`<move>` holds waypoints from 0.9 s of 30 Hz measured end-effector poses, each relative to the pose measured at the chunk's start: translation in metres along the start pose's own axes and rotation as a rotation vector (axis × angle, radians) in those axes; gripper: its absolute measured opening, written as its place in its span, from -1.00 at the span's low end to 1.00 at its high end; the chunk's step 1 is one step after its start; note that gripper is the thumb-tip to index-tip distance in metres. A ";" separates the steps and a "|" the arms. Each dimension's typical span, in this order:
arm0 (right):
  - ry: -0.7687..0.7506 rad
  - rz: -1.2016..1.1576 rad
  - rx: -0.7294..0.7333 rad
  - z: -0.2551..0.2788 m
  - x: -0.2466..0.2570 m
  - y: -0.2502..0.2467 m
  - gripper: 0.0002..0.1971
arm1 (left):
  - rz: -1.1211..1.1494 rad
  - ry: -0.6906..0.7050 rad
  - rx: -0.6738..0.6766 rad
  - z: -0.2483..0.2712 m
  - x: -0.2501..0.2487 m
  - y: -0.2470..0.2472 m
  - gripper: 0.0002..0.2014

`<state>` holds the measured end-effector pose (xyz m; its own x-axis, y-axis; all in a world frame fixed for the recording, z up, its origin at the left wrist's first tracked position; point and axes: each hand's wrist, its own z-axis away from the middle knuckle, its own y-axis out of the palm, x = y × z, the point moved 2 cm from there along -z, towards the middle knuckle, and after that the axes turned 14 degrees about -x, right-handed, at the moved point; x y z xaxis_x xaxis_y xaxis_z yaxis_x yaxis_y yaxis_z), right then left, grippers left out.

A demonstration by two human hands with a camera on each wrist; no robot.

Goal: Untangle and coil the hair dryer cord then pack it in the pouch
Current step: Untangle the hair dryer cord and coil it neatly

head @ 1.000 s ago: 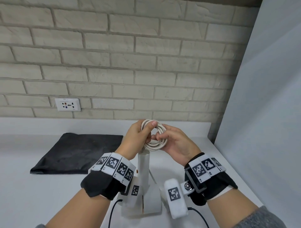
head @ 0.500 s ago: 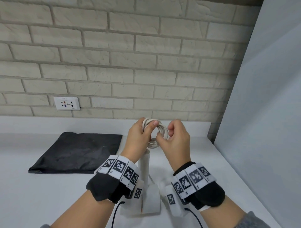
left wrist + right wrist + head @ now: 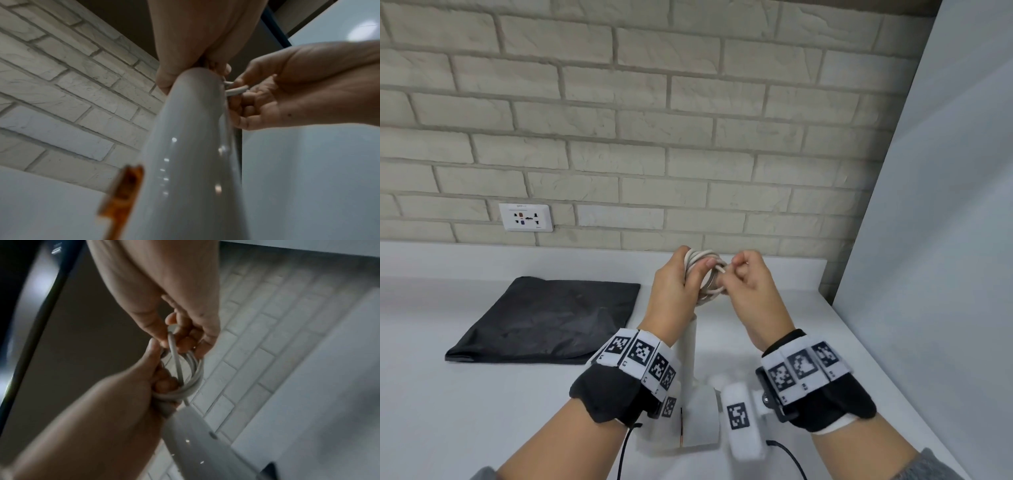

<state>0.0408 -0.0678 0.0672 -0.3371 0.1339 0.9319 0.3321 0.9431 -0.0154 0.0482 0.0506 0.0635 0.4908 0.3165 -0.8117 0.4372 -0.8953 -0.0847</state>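
The white hair dryer (image 3: 690,346) hangs handle-up over the counter, its body (image 3: 700,419) low between my wrists. Its white cord (image 3: 709,286) is wound into a small coil above the handle. My left hand (image 3: 693,272) grips the coil, thumb over the front. My right hand (image 3: 729,272) pinches a cord strand at the coil's right side, knuckles up. The right wrist view shows my right hand (image 3: 171,333) holding one strand (image 3: 174,353) across the coil (image 3: 194,374) in my left hand (image 3: 162,381). The left wrist view shows the handle (image 3: 191,146) and cord (image 3: 236,91). A black pouch (image 3: 544,318) lies flat at left.
A white counter (image 3: 465,411) runs to a brick wall with a socket plate (image 3: 525,217). A pale panel (image 3: 935,240) closes off the right side. Black wrist-camera cables (image 3: 787,455) trail near the front edge. A blurred orange strip (image 3: 123,186) shows beside the dryer.
My right hand turned from palm-up under the coil to knuckles-up, pinching a strand at the coil's right side. The left hand kept its grip on the coil.
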 end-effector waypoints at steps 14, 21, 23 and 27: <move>0.222 0.082 0.361 -0.002 -0.012 -0.065 -0.84 | 0.009 -0.031 -0.010 -0.012 0.012 -0.011 -0.75; 0.257 -0.464 0.373 0.004 0.003 -0.072 -0.78 | 0.099 -0.109 -0.060 -0.017 0.021 -0.014 -0.72; 0.228 -0.626 0.349 0.002 0.007 -0.072 -0.75 | 0.127 -0.121 -0.057 -0.017 0.019 -0.015 -0.76; 0.256 -0.732 0.314 0.003 0.007 -0.074 -0.71 | 0.160 -0.172 -0.041 -0.018 0.019 -0.018 -0.78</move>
<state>0.0115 -0.1355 0.0736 -0.1493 -0.5834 0.7984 -0.1668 0.8107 0.5612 0.0632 0.0783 0.0604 0.4218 0.1107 -0.8999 0.3963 -0.9152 0.0731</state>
